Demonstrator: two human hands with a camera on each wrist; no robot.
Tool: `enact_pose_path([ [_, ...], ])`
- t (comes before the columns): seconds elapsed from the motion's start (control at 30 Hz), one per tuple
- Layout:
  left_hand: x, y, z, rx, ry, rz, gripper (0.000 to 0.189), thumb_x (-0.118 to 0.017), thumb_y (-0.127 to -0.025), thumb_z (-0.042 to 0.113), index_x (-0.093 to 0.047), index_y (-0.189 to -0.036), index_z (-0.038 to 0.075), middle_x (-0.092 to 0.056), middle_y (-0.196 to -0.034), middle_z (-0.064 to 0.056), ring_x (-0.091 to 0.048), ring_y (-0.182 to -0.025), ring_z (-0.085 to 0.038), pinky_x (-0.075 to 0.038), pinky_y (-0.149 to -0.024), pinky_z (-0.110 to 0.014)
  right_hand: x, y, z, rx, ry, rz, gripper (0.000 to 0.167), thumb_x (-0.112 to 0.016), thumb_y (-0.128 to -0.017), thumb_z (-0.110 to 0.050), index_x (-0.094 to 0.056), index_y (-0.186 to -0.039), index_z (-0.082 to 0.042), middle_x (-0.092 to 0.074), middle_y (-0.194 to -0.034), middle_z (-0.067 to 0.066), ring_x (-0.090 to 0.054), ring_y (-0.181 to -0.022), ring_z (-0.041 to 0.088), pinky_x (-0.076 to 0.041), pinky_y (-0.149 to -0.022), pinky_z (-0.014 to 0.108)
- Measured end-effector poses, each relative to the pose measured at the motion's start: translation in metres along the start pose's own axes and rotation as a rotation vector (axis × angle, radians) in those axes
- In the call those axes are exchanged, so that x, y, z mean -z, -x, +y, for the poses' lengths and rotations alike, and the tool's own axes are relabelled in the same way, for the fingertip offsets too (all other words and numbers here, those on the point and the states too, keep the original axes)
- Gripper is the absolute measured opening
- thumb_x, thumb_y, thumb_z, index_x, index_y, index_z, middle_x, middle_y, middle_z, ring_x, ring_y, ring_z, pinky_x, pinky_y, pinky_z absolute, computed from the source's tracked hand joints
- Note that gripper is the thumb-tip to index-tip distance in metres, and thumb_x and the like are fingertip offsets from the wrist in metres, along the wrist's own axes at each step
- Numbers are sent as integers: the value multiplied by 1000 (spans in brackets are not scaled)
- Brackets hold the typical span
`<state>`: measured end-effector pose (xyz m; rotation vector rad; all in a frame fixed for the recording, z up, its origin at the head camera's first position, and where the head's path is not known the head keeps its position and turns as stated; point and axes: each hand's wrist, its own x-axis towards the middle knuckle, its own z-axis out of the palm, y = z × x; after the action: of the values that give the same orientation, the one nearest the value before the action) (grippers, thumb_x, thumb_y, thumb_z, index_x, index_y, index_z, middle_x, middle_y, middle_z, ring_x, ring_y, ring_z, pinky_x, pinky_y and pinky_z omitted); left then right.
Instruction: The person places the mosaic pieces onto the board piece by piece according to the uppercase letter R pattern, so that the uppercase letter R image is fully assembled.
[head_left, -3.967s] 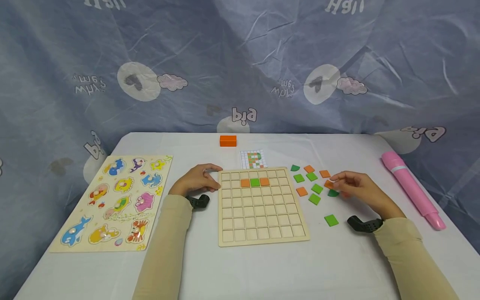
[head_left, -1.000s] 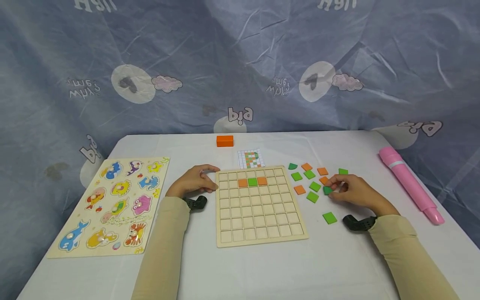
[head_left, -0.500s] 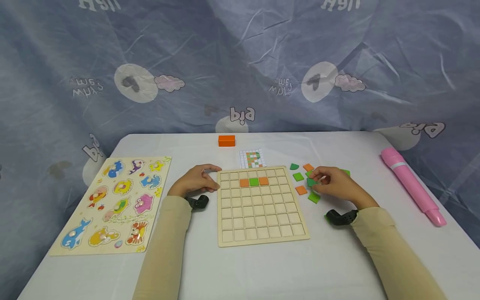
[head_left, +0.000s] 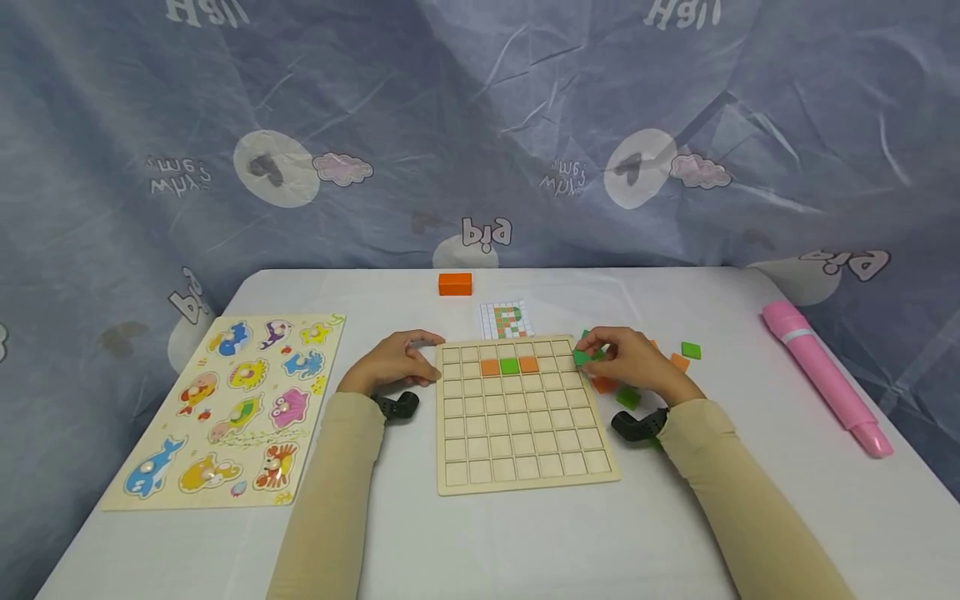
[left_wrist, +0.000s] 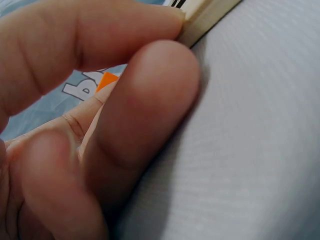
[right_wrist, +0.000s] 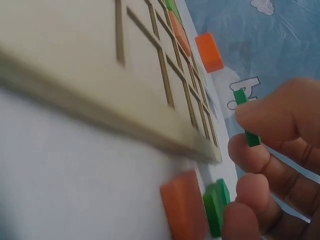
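Right of centre, the right hand (head_left: 628, 358) pinches a thin, dark green piece (head_left: 581, 357) by the upper right corner of the grid board (head_left: 525, 422). The right wrist view catches it edge-on, long axis slanting upper left to lower right. The left hand (head_left: 388, 362), thumb and forefinger apart, touches the board's left edge.

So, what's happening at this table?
A person is handling puzzle pieces. Their right hand pinches a dark green piece near the right edge of a wooden grid board, and their left hand touches its left edge. Three tiles, orange, green and orange, sit in one row. Loose tiles lie to the right; a patterned card lies beyond the board.
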<state>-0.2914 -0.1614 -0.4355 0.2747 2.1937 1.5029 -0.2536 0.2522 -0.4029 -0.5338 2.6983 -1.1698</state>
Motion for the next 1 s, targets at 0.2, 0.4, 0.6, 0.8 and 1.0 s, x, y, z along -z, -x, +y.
enact_pose_path([
  [0.2,0,1,0,4,-1,4,71,-83,-87,1,-56,-153,3,-71,-72,-2,-66,-65,-11,-47,-57,-20,-10,-10,-5,-11,-64,-12,25,-79,-95,-3,-73,-119,2,-68,-110,14,-61,-75,19,-52,-66,28],
  [0.4,-1,1,2,2,-4,3,70,-83,-88,0,-56,-152,2,-71,-71,-1,-66,-64,-11,-47,-58,-21,-19,-17,-5,-66,-200,-13,33,-77,-96,-4,-70,-126,6,-66,-114,18,-62,-75,19,-55,-67,30],
  [0.6,-1,1,4,-3,-35,12,69,-84,-87,1,-57,-151,2,-72,-71,-1,-66,-63,-11,-47,-59,-21,-23,-22,-7,-90,-215,-22,34,-78,-97,-6,-71,-128,7,-67,-112,16,-59,-68,16,-54,-62,30],
  [0.8,-1,2,4,5,-11,11,70,-83,-87,-1,-57,-152,3,-72,-71,-2,-67,-64,-12,-48,-59,-21,-26,-26,-15,-40,-124,-27,29,-79,-96,-6,-74,-122,6,-69,-107,15,-58,-71,19,-53,-64,33],
  [1.0,-1,2,4,1,-5,2,70,-83,-87,-1,-56,-152,2,-71,-71,-1,-66,-64,-11,-48,-58,-21,-31,-29,-19,-49,-20,-24,24,-80,-95,-7,-78,-118,1,-71,-99,7,-55,-73,19,-48,-75,37],
])
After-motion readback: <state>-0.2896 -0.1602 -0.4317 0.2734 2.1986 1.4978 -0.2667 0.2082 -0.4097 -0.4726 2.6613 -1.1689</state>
